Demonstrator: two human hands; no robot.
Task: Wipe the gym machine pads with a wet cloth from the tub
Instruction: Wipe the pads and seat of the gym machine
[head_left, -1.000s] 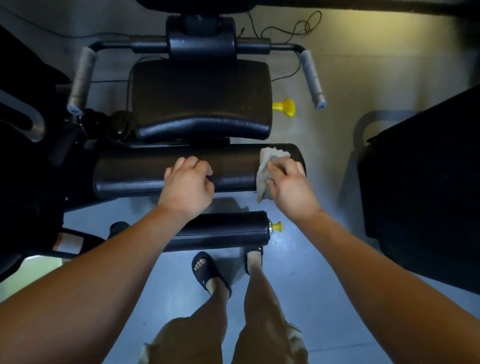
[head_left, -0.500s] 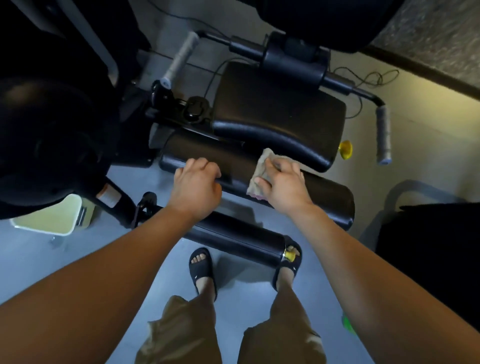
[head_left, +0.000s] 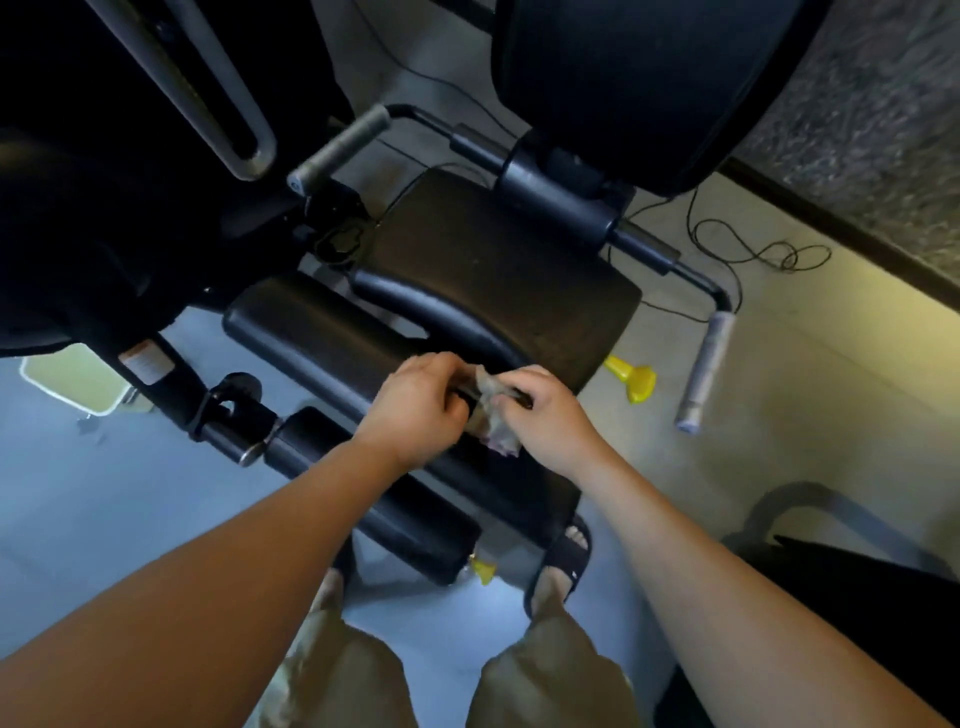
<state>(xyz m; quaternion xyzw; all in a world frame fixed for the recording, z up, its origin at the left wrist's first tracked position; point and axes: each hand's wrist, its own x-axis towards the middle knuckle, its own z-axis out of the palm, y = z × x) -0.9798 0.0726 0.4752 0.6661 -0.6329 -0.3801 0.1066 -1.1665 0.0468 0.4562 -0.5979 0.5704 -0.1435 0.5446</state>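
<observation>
Head view: L hand (head_left: 415, 410) and R hand (head_left: 545, 415) both had fingers curled onto the crumpled cloth (head_left: 493, 431), bunched betw. them just over the upper roller pad (head_left: 311, 332). Seat pad (head_left: 493, 270) sat just behind that roller; yellow knob (head_left: 636, 382) lay beside it.

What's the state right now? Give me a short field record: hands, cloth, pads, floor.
left hand: pinches one end of the cloth
right hand: pinches the other end
cloth: bunched between both hands, over the upper roller pad
upper roller pad: black, just in front of the seat pad
lower roller pad: nearer the feet, no hand on it
floor: yellow knob lies right of the seat pad
</observation>
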